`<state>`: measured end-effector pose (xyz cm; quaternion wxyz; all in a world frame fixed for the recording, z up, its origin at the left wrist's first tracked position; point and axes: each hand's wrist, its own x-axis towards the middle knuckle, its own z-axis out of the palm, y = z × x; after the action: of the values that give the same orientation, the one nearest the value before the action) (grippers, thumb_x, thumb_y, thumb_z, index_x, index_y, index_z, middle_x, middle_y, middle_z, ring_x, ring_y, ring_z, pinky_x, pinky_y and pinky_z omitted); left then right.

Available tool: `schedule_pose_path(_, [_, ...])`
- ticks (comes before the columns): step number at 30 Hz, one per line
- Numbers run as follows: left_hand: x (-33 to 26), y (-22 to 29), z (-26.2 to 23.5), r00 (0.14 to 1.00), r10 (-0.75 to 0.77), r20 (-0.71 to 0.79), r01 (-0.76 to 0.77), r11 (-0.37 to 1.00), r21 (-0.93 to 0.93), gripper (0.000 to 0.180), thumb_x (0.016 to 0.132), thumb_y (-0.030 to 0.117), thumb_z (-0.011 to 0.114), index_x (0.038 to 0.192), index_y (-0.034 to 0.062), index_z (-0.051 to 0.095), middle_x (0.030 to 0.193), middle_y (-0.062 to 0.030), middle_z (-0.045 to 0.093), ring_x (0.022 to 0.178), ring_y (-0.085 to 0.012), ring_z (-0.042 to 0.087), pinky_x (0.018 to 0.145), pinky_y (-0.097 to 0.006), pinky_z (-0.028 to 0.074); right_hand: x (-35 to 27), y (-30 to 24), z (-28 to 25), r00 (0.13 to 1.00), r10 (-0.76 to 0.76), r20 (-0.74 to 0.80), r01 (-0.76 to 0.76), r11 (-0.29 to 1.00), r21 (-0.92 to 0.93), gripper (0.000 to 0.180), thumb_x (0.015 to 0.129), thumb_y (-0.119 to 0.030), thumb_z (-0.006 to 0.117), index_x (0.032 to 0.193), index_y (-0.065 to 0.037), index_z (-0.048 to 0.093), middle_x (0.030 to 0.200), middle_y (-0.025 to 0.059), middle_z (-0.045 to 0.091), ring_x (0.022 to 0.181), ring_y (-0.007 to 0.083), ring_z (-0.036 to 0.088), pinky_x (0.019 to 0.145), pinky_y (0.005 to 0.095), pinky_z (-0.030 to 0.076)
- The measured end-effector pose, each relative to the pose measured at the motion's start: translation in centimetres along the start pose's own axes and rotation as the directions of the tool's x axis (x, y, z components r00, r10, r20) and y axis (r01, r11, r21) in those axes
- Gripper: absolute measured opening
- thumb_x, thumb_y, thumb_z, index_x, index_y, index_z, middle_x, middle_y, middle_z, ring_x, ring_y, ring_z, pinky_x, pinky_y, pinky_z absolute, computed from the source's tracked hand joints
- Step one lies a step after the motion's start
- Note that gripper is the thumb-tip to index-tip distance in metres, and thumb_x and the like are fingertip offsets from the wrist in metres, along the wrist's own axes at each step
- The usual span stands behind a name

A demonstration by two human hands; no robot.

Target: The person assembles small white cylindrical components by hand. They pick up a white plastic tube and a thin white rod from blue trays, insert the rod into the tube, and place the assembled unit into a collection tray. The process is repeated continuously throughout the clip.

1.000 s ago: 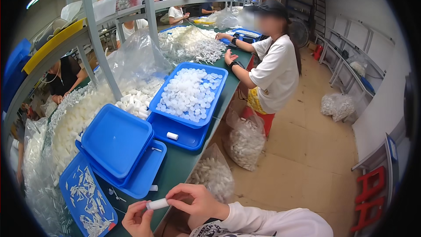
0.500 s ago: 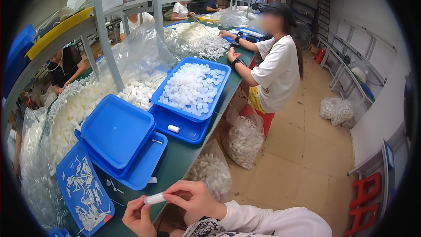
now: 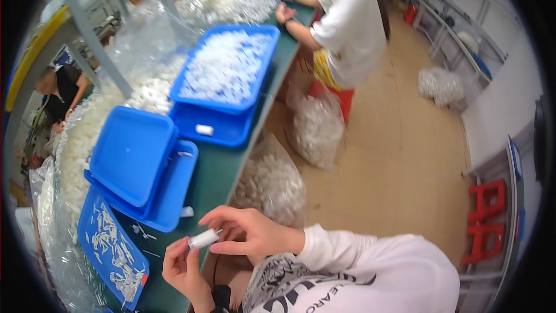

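A short white plastic tube [image 3: 204, 238] with a clear left end is pinched between the thumb and fingers of my left hand [image 3: 186, 269]. From its right end sticks a thin pin-like tip. My right hand [image 3: 250, 233] is around that end, thumb and index finger spread apart with the tube between them; whether a fingertip touches it is blurred. Left of my hands, a blue tray [image 3: 87, 237] holds many small white sticks. Beside it are stacked blue trays [image 3: 132, 153], the top one bare. A white cap-like piece [image 3: 186, 212] lies on the green table [image 3: 209, 182].
Farther along, a blue tray [image 3: 175, 95] of white discs sits on another holding one white cylinder [image 3: 204, 130]. White parts are heaped behind. Filled clear bags [image 3: 272, 188] stand on the floor by the table. A co-worker [image 3: 353, 29] sits ahead. Red stools [image 3: 485, 246] are at right.
My view has tilted down and shifted. The right fingers, earlier pinching the tube's right end, have spread apart, and the thin tip now shows there. My left hand keeps its hold.
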<state>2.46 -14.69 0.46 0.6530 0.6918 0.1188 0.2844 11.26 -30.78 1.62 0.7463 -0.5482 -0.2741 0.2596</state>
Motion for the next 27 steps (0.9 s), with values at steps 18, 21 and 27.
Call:
schedule_pose_path(18, [-2.2, 1.3, -2.5, 0.987, 0.006, -0.162, 0.076, 0.865, 0.495, 0.018, 0.089, 0.004, 0.053, 0.101, -0.0071, 0.059, 0.096, -0.0127, 0.062, 0.086, -0.0185, 0.058, 0.079, -0.029, 0.045, 1.2, 13.5, -43.7, 0.223, -0.239, -0.945, -0.365, 0.878, -0.308, 0.058, 0.074, -0.039, 0.070, 0.109, 0.005, 0.055, 0.092, 0.0165, 0.062, 0.080, 0.0231, 0.061, 0.068, 0.0355, 0.049])
schedule_pose_path(21, [-2.3, 2.0, -3.0, 0.990, 0.042, -0.137, 0.041, 0.832, 0.554, 0.018, 0.088, 0.004, 0.054, 0.102, -0.0070, 0.059, 0.098, -0.0123, 0.062, 0.087, -0.0188, 0.057, 0.080, -0.029, 0.045, 1.5, 13.8, -43.3, 0.484, 0.181, -0.856, -0.775, 0.543, -0.324, 0.060, 0.073, -0.049, 0.065, 0.105, 0.002, 0.061, 0.108, 0.0220, 0.060, 0.102, 0.0252, 0.057, 0.086, 0.0352, 0.044])
schedule_pose_path(27, [-4.7, 2.6, -6.0, 0.993, 0.013, -0.121, 0.076, 0.706, 0.704, 0.017, 0.084, 0.002, 0.058, 0.100, -0.0047, 0.059, 0.100, -0.0123, 0.060, 0.091, -0.0224, 0.057, 0.083, -0.031, 0.045, -3.4, 17.3, -26.2, 0.753, 0.142, -0.643, -0.643, 0.365, -0.673, 0.034, 0.075, -0.034, 0.061, 0.086, -0.002, 0.066, 0.087, 0.0208, 0.062, 0.082, 0.0343, 0.060, 0.073, 0.0443, 0.048])
